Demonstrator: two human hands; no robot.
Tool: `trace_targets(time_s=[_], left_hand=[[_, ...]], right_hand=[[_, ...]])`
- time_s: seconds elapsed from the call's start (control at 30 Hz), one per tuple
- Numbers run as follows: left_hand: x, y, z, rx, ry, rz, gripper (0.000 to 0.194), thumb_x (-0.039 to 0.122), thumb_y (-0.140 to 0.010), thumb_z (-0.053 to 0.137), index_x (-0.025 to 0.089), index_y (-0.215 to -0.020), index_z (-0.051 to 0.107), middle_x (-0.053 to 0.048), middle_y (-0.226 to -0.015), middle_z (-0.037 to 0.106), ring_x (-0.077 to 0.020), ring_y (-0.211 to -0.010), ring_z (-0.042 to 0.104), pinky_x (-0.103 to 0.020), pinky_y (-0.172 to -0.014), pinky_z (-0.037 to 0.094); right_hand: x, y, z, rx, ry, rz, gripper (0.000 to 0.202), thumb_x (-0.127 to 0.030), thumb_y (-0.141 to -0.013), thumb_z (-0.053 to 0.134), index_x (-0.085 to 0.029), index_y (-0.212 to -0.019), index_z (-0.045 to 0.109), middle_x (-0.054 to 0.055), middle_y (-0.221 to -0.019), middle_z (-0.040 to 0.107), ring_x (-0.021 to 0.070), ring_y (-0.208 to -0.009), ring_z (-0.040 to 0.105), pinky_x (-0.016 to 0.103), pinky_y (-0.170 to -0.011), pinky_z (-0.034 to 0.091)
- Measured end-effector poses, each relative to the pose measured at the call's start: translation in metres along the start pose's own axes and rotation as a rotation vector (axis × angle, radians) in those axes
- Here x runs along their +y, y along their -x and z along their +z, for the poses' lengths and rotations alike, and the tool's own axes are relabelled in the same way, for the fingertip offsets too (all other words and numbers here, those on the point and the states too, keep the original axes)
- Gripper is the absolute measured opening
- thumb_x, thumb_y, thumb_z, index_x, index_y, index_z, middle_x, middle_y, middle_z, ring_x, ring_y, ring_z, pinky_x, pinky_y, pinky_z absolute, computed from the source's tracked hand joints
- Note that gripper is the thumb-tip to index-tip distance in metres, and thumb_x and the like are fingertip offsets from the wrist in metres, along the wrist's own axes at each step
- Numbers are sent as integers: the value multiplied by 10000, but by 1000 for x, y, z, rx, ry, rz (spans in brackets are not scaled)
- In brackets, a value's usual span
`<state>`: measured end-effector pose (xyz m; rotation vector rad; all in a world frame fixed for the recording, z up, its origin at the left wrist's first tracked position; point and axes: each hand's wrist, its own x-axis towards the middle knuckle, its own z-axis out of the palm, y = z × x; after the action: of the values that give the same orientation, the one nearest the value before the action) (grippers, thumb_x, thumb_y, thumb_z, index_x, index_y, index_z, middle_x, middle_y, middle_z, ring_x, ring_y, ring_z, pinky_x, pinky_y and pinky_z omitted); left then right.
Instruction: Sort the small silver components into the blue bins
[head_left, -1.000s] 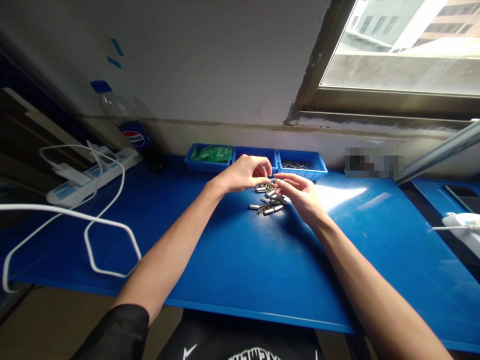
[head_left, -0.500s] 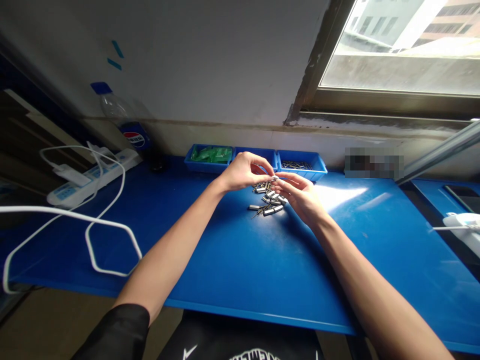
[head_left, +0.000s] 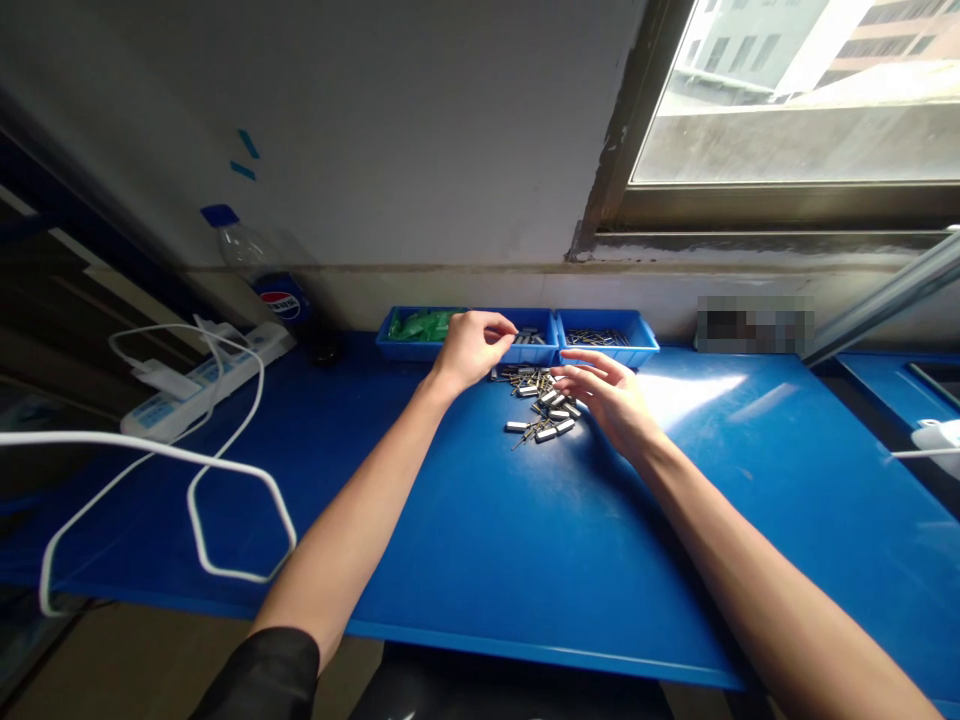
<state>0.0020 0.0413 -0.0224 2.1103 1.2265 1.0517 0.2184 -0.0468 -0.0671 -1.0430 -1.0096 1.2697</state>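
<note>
My left hand (head_left: 474, 350) is over the front of the middle blue bin (head_left: 544, 355), thumb and forefinger closed in a pinch; what they hold, if anything, is too small to make out. Short metal pieces (head_left: 528, 337) lie inside that bin. My right hand (head_left: 609, 392) hovers at the right side of a loose pile, its fingers apart and slightly bent, with nothing visible in them. The pile holds several silvery block-shaped pieces (head_left: 546, 434) and thin screw-like pins (head_left: 523, 440), lying mixed on the blue table (head_left: 480, 540).
Beside the middle bin stand a left bin with green packets (head_left: 420, 325) and a right bin with dark thin pins (head_left: 596, 337). A cola bottle (head_left: 281, 295), a white power strip (head_left: 202, 385) and a looping white cable (head_left: 232, 462) are on the left. A window (head_left: 787, 150) is at the upper right.
My hands, which met over the pile, have come apart. The left has moved back towards the middle bin; the right stays by the pile with its fingers opened. The view has shifted slightly.
</note>
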Motion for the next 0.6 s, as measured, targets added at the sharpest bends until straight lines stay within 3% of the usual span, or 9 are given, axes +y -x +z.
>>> trace_targets(time_s=[0.13,0.37,0.6], left_hand=[[12,1,-9,-98,-209,52,160,193,-887,658,174,-932,810,-69,-943,814,-203,-866,761,-299,-864,606],[20,9,-16,-384,-616,-62,142,203,-806,756,209,-929,826,-102,-971,806,-276,-904,762,-351,-848,595],[8,9,-7,-420,-719,-54,92,209,-785,765,208,-863,812,-109,-902,797,-274,-875,762,-327,-809,590]], right_hand=[[0,1,1,13,0,3,456,-442,-733,902,-243,-1116,756,67,-1013,802,196,-838,746,385,-898,586],[-4,1,3,1,-1,-10,432,-430,-739,893,-231,-1098,756,62,-977,795,165,-774,705,348,-821,573],[-3,1,3,-8,8,-20,431,-459,-731,889,-238,-1076,758,60,-970,789,170,-759,701,358,-800,580]])
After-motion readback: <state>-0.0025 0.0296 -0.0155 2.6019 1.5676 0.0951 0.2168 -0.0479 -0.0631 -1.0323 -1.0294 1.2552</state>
